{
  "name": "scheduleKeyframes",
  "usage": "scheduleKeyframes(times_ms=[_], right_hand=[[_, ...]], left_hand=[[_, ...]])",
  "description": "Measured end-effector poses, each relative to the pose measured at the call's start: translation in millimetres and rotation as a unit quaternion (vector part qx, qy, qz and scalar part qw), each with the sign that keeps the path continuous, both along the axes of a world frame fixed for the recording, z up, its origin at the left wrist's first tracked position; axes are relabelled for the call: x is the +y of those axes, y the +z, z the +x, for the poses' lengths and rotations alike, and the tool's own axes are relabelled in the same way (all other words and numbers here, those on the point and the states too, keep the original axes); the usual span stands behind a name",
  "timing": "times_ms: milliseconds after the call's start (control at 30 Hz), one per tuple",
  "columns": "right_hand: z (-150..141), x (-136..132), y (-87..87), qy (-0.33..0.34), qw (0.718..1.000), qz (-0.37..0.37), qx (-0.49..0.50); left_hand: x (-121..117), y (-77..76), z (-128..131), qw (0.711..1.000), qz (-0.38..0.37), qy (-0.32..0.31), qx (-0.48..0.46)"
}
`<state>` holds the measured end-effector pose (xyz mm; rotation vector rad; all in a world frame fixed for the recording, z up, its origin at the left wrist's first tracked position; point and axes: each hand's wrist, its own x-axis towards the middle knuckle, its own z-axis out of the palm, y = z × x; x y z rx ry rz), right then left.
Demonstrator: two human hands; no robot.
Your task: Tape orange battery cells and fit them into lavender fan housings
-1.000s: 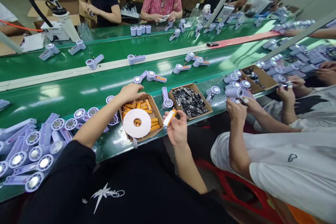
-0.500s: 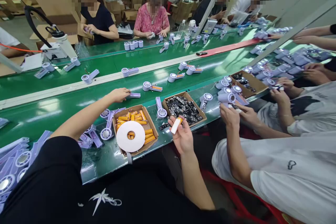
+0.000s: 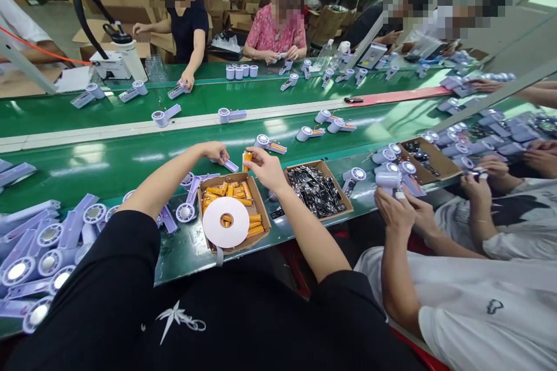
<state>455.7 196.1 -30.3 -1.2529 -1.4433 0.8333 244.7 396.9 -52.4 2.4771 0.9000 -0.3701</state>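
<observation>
My left hand (image 3: pixel 216 152) reaches over the green belt and pinches a lavender fan part (image 3: pixel 230 165) just beyond the cardboard box of orange batteries (image 3: pixel 243 190). My right hand (image 3: pixel 264 166) is closed on an orange battery (image 3: pixel 246 158), held upright right next to that part. A white tape roll (image 3: pixel 225 221) lies on top of the battery box. Both hands nearly touch above the box's far edge.
A second box of black parts (image 3: pixel 316 183) sits right of the battery box. Lavender fan housings (image 3: pixel 52 249) pile at my left. More fans (image 3: pixel 230 115) ride the conveyor. A person in white (image 3: pixel 456 278) works at my right; others sit across.
My right hand moved from near my body forward and left with the battery, up to the part in my left hand. My left hand drew slightly nearer with the lavender part.
</observation>
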Motion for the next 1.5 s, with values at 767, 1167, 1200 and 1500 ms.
scheduleKeyframes(times_ms=[767, 1167, 1200, 1500], right_hand=[[-41.8, 86.7, -24.6, 0.104, 0.824, -0.162, -0.533], [-2.1, 83.8, -29.4, 0.010, 0.906, -0.125, -0.404], [-0.2, 83.8, -30.4, 0.002, 0.909, -0.133, -0.395], [-4.0, 102.6, -43.1, -0.033, 0.887, -0.227, -0.401]], left_hand=[[0.0, -30.5, 28.9, 0.976, 0.081, 0.129, -0.154], [-1.6, -38.0, 50.9, 0.971, 0.087, 0.152, -0.163], [-1.3, -37.9, 52.4, 0.971, 0.084, 0.152, -0.164], [-7.2, -40.3, 65.8, 0.970, 0.083, 0.169, -0.152]])
